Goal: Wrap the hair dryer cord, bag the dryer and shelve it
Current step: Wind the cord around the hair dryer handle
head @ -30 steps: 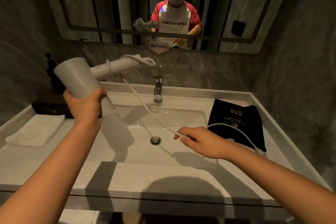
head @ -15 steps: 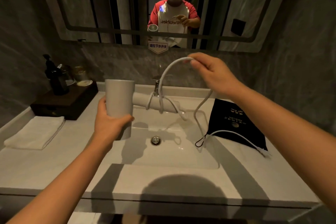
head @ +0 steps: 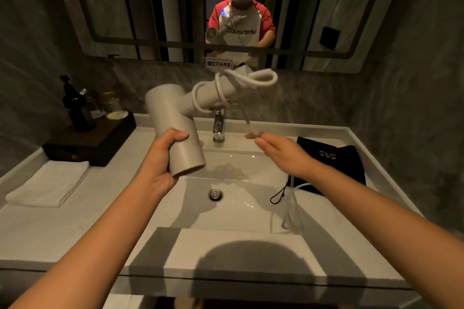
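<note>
**Presently: dryer held over basin, cord partly wound**

Landmark: the basin (head: 226, 183). Far left of it, a folded towel (head: 50, 183) lies on the counter (head: 62, 228); behind that, a dark tray (head: 90, 143) carries a pump bottle (head: 76, 105) and jars.

Left of the basin's centre, the left hand (head: 160, 160) grips the hair dryer (head: 175, 128) by its barrel, fingers closed around it, the dryer raised above the basin. The handle points up and right, above the tap (head: 219, 125), with the cord (head: 226, 90) looped around it in a few turns.

Right of the tap, the right hand (head: 278, 150) pinches the cord between thumb and fingertips; the slack below is blurred and hangs over the basin's right edge.

Right of the basin, the black bag (head: 336, 160) lies flat on the counter, its drawstring trailing onto the basin rim.
</note>
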